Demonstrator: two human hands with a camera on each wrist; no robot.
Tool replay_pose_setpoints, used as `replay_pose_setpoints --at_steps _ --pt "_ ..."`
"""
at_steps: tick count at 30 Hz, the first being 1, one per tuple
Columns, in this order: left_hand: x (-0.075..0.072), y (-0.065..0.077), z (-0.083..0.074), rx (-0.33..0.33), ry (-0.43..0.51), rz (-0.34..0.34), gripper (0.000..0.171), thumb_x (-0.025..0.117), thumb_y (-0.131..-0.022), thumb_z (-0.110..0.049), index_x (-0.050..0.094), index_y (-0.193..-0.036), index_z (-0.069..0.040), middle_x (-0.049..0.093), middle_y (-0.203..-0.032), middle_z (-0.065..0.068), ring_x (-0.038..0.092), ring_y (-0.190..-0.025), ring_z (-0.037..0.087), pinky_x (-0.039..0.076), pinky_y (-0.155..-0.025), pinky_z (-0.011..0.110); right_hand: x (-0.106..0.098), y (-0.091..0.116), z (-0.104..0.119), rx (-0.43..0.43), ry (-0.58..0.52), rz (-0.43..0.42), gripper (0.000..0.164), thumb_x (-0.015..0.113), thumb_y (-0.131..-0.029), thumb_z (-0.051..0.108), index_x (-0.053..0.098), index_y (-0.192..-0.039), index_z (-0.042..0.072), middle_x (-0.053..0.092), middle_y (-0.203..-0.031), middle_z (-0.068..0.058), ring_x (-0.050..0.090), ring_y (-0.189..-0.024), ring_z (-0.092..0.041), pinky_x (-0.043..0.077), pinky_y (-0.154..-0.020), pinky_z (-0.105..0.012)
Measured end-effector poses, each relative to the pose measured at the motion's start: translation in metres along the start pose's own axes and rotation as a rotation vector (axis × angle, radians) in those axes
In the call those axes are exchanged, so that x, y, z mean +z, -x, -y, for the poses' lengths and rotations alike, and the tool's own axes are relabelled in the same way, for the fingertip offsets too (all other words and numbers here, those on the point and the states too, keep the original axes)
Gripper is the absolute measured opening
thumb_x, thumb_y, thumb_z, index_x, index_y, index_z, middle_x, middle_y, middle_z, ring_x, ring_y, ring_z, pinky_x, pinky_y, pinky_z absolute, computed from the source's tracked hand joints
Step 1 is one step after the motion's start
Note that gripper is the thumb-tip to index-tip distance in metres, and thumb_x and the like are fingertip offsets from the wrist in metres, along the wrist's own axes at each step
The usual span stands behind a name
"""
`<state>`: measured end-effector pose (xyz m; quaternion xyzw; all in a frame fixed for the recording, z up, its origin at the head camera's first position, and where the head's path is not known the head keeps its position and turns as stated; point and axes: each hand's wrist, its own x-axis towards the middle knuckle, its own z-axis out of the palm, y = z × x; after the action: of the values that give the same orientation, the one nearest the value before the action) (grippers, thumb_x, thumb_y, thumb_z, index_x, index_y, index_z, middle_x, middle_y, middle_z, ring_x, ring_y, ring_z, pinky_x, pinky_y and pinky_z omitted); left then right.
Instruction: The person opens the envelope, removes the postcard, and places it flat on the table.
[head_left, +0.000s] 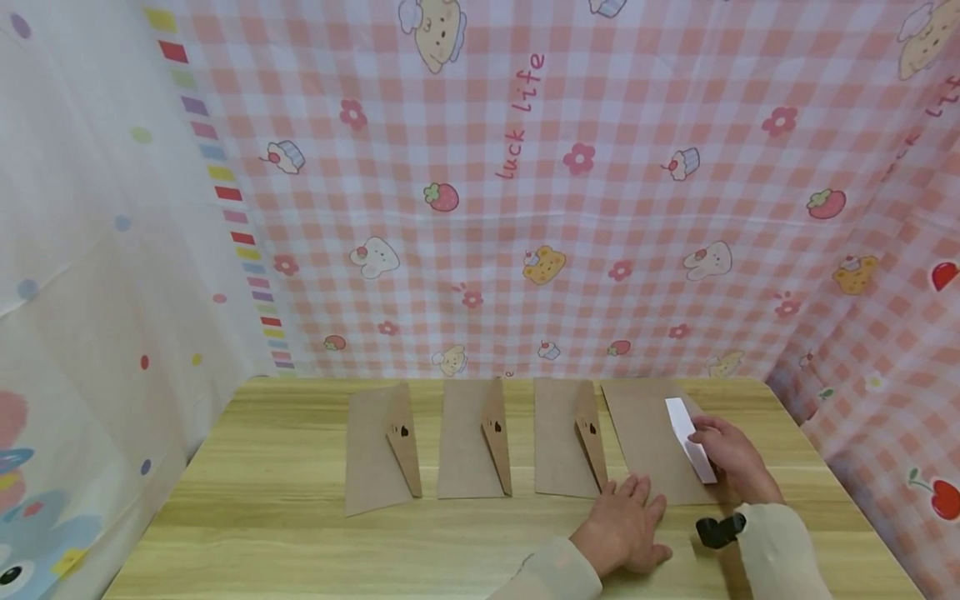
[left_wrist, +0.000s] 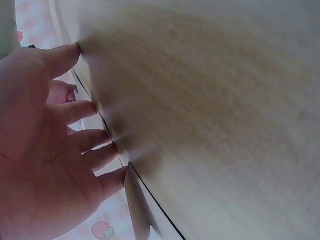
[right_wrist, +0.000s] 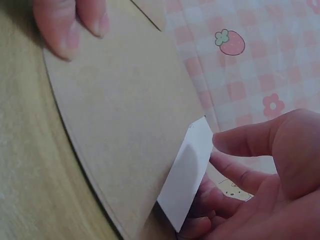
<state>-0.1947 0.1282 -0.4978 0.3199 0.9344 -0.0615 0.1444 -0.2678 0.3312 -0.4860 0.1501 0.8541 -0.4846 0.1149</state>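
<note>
A brown paper envelope [head_left: 641, 446] lies at the right of a row on the wooden table. A white flap [head_left: 690, 442] rises along its right side, creased across the middle. My right hand [head_left: 735, 458] pinches the outer edge of this flap, thumb on one side and curled fingers beneath, as the right wrist view shows. My left hand [head_left: 621, 525] rests palm down with fingers spread, fingertips on the envelope's near left corner. Three more brown envelopes [head_left: 378, 450] stand in line to the left, each with a partly raised flap bearing small dark print.
The wooden table [head_left: 300, 550] has its far edge against a pink checked cloth [head_left: 480, 225]. White printed cloth [head_left: 90, 250] hangs at the left. A black device [head_left: 720, 531] is on the right wrist, close over the table.
</note>
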Motion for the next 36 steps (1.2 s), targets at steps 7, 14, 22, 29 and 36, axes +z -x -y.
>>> replay_pose_setpoints --at_steps 7,14,22,29,36 --pt "-0.001 0.002 -0.002 -0.007 -0.006 0.002 0.065 0.042 -0.095 -0.068 0.028 -0.153 -0.044 0.022 -0.161 -0.016 0.021 -0.148 0.003 0.026 -0.117 0.028 0.003 0.000 -0.005 -0.063 0.017 -0.051 0.052 0.047 -0.100 0.020 0.036 -0.143 -0.008 0.028 -0.151 -0.037 0.039 -0.129 -0.048 0.039 -0.103 -0.059" --pt "0.000 0.001 -0.002 -0.008 -0.016 0.010 0.065 0.041 -0.095 -0.069 0.027 -0.153 -0.044 0.020 -0.162 -0.016 0.019 -0.148 0.002 0.025 -0.117 0.027 0.004 0.000 -0.012 -0.115 0.061 -0.092 0.051 0.048 -0.099 0.015 0.036 -0.142 -0.009 0.029 -0.149 -0.039 0.043 -0.127 -0.050 0.043 -0.100 -0.058" --pt "-0.001 0.003 -0.002 -0.018 -0.011 0.003 0.065 0.041 -0.095 -0.068 0.028 -0.153 -0.044 0.021 -0.161 -0.017 0.020 -0.148 0.002 0.025 -0.117 0.027 0.001 0.000 -0.018 -0.154 0.101 -0.111 0.040 0.053 -0.099 0.014 0.049 -0.133 -0.005 0.048 -0.135 -0.037 0.053 -0.113 -0.045 0.050 -0.087 -0.047" --pt "0.000 0.004 -0.002 -0.021 -0.008 -0.008 0.065 0.042 -0.095 -0.068 0.028 -0.153 -0.044 0.022 -0.161 -0.016 0.020 -0.148 0.002 0.025 -0.117 0.027 0.003 -0.003 -0.023 -0.174 0.105 -0.155 0.036 0.058 -0.096 0.010 0.056 -0.129 -0.006 0.060 -0.108 -0.024 0.054 -0.093 -0.030 0.042 -0.068 -0.028" --pt "-0.001 0.004 -0.003 -0.019 -0.008 -0.008 0.065 0.041 -0.095 -0.068 0.028 -0.153 -0.044 0.021 -0.161 -0.016 0.019 -0.148 0.002 0.025 -0.117 0.027 0.003 -0.004 -0.024 -0.144 0.101 -0.149 0.037 0.057 -0.097 0.010 0.055 -0.132 -0.004 0.058 -0.108 -0.022 0.052 -0.095 -0.032 0.041 -0.070 -0.029"
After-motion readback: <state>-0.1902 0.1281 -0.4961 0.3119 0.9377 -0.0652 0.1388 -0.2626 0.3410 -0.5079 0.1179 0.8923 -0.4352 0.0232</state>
